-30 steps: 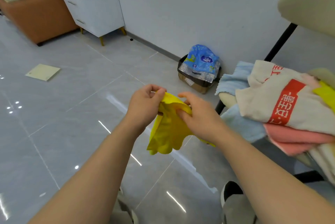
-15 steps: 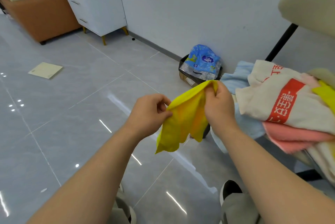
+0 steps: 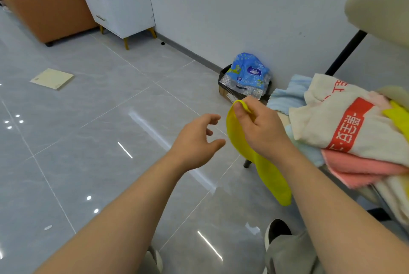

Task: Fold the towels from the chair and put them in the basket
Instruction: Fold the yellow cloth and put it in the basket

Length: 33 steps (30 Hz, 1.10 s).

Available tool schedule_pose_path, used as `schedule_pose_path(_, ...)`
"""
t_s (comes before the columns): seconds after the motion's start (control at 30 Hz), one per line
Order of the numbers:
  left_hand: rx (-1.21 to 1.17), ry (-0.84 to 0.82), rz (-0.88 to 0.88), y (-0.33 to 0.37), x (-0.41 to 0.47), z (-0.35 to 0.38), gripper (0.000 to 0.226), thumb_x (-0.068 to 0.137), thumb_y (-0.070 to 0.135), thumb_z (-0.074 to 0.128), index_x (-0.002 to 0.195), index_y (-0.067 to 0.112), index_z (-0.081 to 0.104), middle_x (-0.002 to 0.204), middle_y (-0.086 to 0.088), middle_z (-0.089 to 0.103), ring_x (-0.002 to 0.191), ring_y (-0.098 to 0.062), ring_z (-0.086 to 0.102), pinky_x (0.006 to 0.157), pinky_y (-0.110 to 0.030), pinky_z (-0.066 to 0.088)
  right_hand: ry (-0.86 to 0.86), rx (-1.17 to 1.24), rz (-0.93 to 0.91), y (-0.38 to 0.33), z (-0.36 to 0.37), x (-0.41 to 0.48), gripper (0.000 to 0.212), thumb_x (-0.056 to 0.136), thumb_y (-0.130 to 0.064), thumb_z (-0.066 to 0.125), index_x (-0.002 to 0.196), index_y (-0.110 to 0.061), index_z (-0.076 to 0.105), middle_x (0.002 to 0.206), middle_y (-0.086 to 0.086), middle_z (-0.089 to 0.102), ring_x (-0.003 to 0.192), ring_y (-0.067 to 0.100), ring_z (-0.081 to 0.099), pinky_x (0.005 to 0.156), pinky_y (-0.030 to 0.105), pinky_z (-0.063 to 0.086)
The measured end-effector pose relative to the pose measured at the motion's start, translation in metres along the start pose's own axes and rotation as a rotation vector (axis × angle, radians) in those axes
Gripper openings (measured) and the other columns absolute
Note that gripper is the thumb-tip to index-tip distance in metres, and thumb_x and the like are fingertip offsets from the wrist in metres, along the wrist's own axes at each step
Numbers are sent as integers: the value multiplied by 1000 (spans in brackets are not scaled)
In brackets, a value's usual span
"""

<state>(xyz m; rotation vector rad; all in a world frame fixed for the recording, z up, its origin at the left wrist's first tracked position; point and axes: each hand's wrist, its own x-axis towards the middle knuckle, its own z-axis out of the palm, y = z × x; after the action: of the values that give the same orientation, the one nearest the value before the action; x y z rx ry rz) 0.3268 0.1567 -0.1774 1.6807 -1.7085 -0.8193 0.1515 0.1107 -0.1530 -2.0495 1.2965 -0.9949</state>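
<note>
Left hand (image 3: pixel 194 140) just let go, fingers loose; right hand (image 3: pixel 259 127) pinches the yellow towel (image 3: pixel 270 176) corner so it hangs straight for folding.

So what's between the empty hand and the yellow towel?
Nothing. In the head view a bare gap separates the left hand from the yellow towel, which the right hand pinches; only shiny floor shows through.
</note>
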Motion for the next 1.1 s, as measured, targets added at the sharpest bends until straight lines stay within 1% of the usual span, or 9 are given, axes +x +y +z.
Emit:
schedule_pose_path(0.17,-113,-44,58,5,6,9,54,84,30,78,131,35,53,124,23,57,118,-1,53,96,-27,47,-108,30,-121,-5,-2,-2,38,105,-46,41,79,-25,59,73,-7,57,72,10,53,67,29,44)
schedule_pose_path(0.3,-57,-70,50,6,9,12,22,85,31,77,102,28,62,95,12,66,90,-6,61,82,-31,50,-51,110,88,-6,-6,-1,45,100,-52,41,69,-21,46,59,-16,45,59,2,42,58,18,35)
schedule_pose_path(0.4,-32,-123,23,5,8,9,32,84,31,78,113,24,67,104,5,70,94,-16,64,83,-36,54,55,189,202,-1,-7,4,44,103,-46,43,67,-21,41,57,-14,41,56,0,39,56,17,35)
schedule_pose_path(0.53,-166,-204,-31,7,5,1,34,83,15,79,114,23,71,102,4,73,88,-7,66,78,-24,54,-19,355,309,7,-8,8,51,97,-58,51,78,-11,55,75,0,53,74,9,51,74,33,45)
schedule_pose_path(0.6,-268,-207,-92,6,4,-2,34,80,11,80,112,19,72,99,2,73,85,-6,67,75,-22,55,-138,441,350,10,-12,8,40,86,-60,66,83,-19,70,83,4,67,82,18,62,84,44,52)
schedule_pose_path(0.7,-376,-130,-170,2,3,-9,15,78,9,81,87,12,69,78,-1,69,71,-10,63,64,-24,51,-260,422,335,11,-15,5,26,76,-43,82,94,-27,73,99,3,75,97,23,71,90,47,57)
schedule_pose_path(0.8,-118,-103,-102,-10,5,-13,31,84,20,79,68,19,52,63,5,51,61,-11,49,57,-28,38,-124,245,281,11,-10,5,15,86,-23,79,96,-25,67,96,-1,73,93,18,68,87,40,55)
schedule_pose_path(1.0,252,-267,-19,-24,0,-19,22,83,25,79,92,18,60,85,-2,60,78,-23,56,64,-33,45,165,91,234,16,-9,11,15,96,-26,66,98,-17,54,86,-9,59,76,7,52,64,6,35)
schedule_pose_path(1.1,406,-270,-58,-30,-1,-26,17,83,17,75,78,16,58,71,2,52,72,-21,50,56,-28,36,314,59,247,19,-14,12,14,97,-25,63,99,-20,50,79,-14,53,76,7,47,60,12,32)
